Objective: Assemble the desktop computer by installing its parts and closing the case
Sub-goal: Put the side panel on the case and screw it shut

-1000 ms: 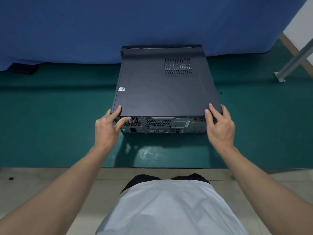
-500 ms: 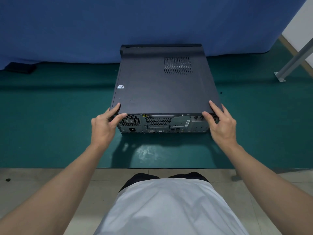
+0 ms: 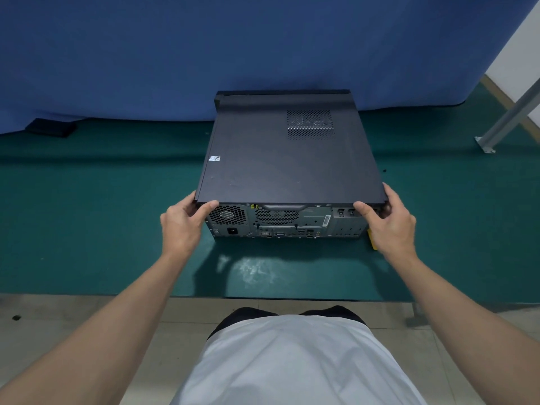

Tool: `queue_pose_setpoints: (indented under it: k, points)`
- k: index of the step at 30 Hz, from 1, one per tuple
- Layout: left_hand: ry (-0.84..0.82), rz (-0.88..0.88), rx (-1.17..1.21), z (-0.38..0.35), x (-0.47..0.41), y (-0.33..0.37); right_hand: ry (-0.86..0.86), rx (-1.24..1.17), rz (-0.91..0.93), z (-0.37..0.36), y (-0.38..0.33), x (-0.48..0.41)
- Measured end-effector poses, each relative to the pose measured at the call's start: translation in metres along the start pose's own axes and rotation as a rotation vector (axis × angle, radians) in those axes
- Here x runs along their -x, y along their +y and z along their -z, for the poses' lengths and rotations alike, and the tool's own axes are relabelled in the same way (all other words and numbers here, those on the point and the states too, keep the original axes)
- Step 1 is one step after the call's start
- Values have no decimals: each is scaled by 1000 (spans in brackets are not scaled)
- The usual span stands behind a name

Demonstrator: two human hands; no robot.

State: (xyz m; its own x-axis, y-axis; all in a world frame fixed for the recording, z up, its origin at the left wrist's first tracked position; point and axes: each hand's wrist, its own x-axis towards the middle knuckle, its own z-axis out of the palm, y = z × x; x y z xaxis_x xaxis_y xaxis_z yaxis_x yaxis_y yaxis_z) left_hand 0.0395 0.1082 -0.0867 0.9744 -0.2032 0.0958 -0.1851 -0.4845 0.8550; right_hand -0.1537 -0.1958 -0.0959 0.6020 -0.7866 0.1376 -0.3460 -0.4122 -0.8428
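The left hand [image 3: 182, 226] pinches the near-left corner of the cover panel [image 3: 292, 162] atop the desktop case [image 3: 286, 225] on the green counter [image 3: 87, 217], the right hand [image 3: 393, 226] grips its near-right corner: closing looks the step in hand, and the panel probably needs seating flush next.

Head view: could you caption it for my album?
Left hand and right hand grip the near corners of the cover atop the case on a green mat.

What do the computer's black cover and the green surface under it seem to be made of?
Black cover: probably painted sheet metal, matte, with a thin edge and punched vent holes. Green surface: seemingly a smooth rubber or vinyl mat; it gives a dull whitish glare.
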Motion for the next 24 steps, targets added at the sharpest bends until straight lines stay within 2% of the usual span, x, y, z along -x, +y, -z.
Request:
queue_pose_setpoints:
  k: [4, 7, 10, 13, 16, 20, 22, 24]
  points:
    - [-5, 22, -6, -2, 6, 6, 20, -114, -168, -2, -6, 7]
    - [32, 85, 37, -6, 6, 10, 225, -274, -346, -20, -15, 22]
    - [97, 212, 128, -10, -3, 16, 356, -340, -424, -33, -25, 25]
    - [222, 432, 294, -17, -11, 22, 339, -511, -472, -33, -22, 21]
    - [284, 505, 346, -24, -13, 22, 303, -682, -527, -25, -16, 19]
    - [272, 449, 302, -21, -10, 23, 284, -691, -517, -20, -13, 15]
    - [184, 278, 127, -16, -3, 19, 262, -473, -415, -13, -11, 17]
    - [59, 132, -11, -10, 5, 13, 202, -228, -232, -5, -8, 16]
